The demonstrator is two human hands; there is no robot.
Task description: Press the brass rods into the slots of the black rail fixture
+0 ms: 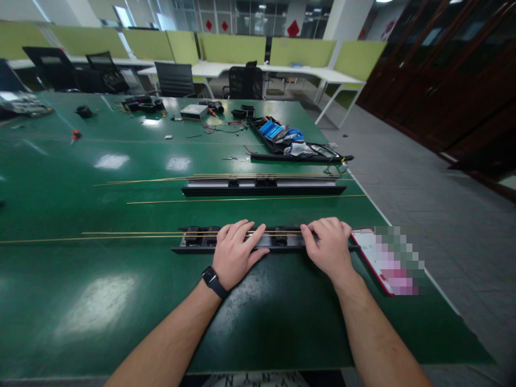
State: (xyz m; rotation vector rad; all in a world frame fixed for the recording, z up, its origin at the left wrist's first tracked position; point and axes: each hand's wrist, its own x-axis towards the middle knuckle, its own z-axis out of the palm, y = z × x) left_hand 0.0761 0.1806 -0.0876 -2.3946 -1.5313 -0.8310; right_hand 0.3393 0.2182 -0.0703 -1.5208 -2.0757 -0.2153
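A long black and silver channel rail [296, 241] lies crosswise on the green table in front of me, with black blocks set along it. Two thin brass-coloured rods [133, 235] run over its length and stick far out past its left end. My left hand [236, 250], with a dark watch on the wrist, lies across the middle of the rail, its fingers stretched over the rods. At the right part of the rail, my right hand [328, 244] has its fingers curled, thumb and forefinger closed at the rods. The palm hides the rods' right ends.
A second rail [262, 188] lies farther back, with more thin rods [242, 200] near it. Behind are a black tray [262, 137] of blue packets and cables, and loose parts. A red-edged tablet-like item [373, 258], partly blurred, lies by the table's right edge.
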